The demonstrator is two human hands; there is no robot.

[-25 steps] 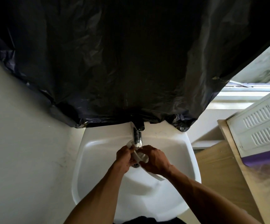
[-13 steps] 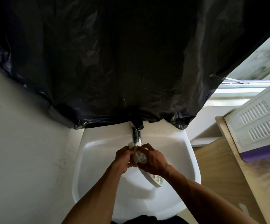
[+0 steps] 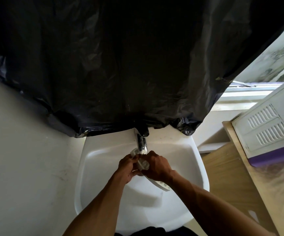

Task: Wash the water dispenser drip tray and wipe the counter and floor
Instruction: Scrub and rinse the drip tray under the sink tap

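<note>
Sink (image 3: 103, 167), white: holds both hands over the basin. Tap (image 3: 142, 144), chrome, at back rim. Tray (image 3: 143, 164), white, held under the tap, one end sticking out lower right. Left hand (image 3: 126, 166) closed on tray. Right hand (image 3: 156, 166) closed on tray. Black plastic sheet (image 3: 120, 65) hangs behind sink.

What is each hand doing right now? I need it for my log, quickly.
Left hand: closed on the drip tray under the tap.
Right hand: closed on the same drip tray.
</note>
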